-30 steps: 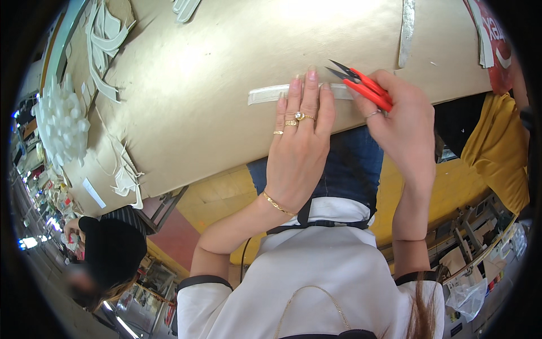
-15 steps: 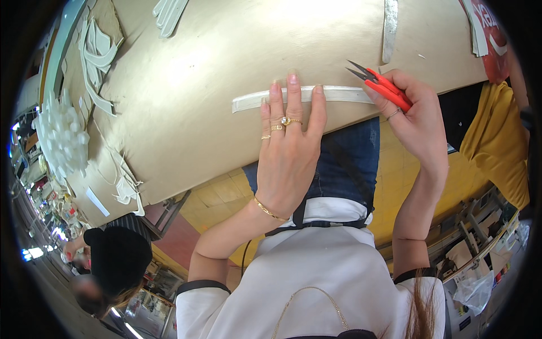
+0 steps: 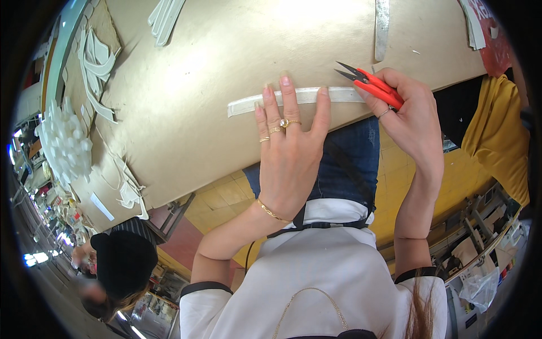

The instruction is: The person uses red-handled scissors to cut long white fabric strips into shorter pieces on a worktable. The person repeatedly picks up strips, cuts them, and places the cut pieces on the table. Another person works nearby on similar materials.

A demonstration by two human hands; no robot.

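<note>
1. The white strip [image 3: 245, 105] lay on the tan counter [image 3: 186, 124], close to its near edge and roughly along it.
2. The left hand [image 3: 292, 150] rested palm down over the strip, its grip wide, the spread fingers crossing the white surface.
3. The right hand [image 3: 411, 113] had its grip narrowed around the red-handled snips [image 3: 384, 91]; their dark blades [image 3: 349, 68] stood slightly apart, pointing leftward and away from the person.
4. The strip's right end ran up to the right thumb; whether the two touched could not be told.
5. Farther back lay a grey metal bar [image 3: 382, 34] and, leftward, several pale strips [image 3: 165, 21].
6. Pale curved pieces [image 3: 97, 61] lay at far left, near a translucent white cluster [image 3: 65, 141].
</note>
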